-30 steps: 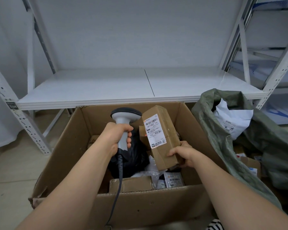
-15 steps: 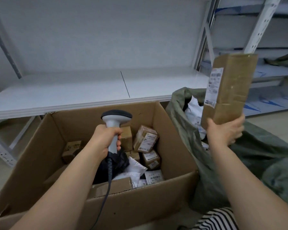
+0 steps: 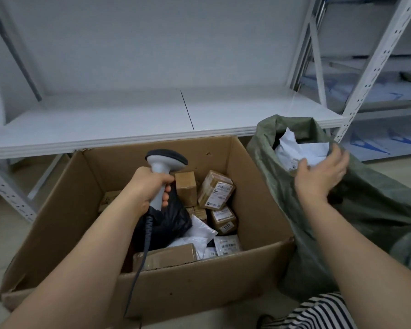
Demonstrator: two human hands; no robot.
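the tall brown parcel that the right hand [image 3: 320, 172] held up half a second ago is gone from it, and the hand has dropped to the mouth of the green woven sack [image 3: 377, 210]. it hovers palm down over a white poly mailer [image 3: 299, 150] that pokes out of the sack, fingers straight, loosely together and holding nothing; whether the fingertips touch the mailer cannot be told. the left hand [image 3: 150, 188] has stayed where it was, fingers and thumb wrapped round the grey handle of the barcode scanner [image 3: 165, 161], which stands upright above the open cardboard box [image 3: 199, 288], its dark cable [image 3: 147, 233] hanging down over the box's near wall. inside the box lie labelled brown parcels [image 3: 216, 189], a black plastic bag [image 3: 169, 219] just under the scanner, and white mailers. the sack stands just beside the box on its right. a white metal shelf [image 3: 128, 124] runs behind both.
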